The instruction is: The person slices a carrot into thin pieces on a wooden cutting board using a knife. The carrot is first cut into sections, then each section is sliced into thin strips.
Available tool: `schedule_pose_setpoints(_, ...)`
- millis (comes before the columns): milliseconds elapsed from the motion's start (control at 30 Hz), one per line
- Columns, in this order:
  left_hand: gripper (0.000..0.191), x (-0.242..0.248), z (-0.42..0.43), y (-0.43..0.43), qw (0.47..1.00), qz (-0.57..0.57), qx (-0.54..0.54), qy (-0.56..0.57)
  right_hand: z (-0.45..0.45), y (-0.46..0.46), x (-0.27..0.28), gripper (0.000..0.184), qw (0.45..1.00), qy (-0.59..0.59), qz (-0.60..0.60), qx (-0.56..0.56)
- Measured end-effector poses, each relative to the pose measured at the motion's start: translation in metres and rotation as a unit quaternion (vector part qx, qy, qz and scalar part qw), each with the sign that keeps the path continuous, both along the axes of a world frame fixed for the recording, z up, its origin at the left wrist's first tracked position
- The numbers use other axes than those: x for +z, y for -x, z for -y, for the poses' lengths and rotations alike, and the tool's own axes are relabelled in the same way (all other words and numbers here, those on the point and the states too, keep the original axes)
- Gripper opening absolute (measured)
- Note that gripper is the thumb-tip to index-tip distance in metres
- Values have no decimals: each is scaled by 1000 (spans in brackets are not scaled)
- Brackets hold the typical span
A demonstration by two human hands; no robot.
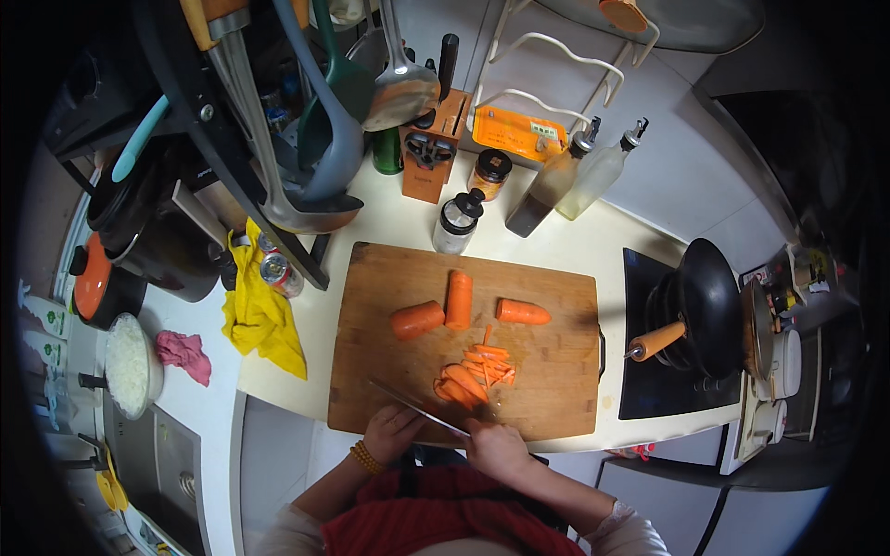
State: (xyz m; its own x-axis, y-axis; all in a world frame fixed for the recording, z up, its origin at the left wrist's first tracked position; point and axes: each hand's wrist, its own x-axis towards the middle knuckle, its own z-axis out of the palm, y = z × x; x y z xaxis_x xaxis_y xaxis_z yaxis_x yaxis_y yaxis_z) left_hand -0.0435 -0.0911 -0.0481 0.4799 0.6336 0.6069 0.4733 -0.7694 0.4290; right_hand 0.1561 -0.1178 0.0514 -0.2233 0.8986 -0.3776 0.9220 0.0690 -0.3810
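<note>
My right hand grips a kitchen knife at the near edge of a wooden cutting board. The blade slants up to the left, seen nearly edge-on. Close against the blade's near side is my left hand, its fingers partly hidden; whether they press on the blade is unclear. Just beyond the knife lie overlapping carrot slices, with a heap of thin carrot strips beside them. Farther back rest three thick carrot chunks: a left one, a middle one and a right one.
Behind the board stand a lidded shaker jar, a small jar, oil bottles and a knife block. A wok sits on the cooktop at right. Ladles hang at left above a yellow cloth.
</note>
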Motion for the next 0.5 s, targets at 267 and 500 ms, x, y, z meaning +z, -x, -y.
schedule_pose_setpoints(267,26,-8,4,6,1000,2,-9,10,6,7,4,9,996,-62,51,50)
schedule_pose_setpoints(500,27,-11,2,4,1000,16,-18,19,-7,1,7,9,996,7,69,64)
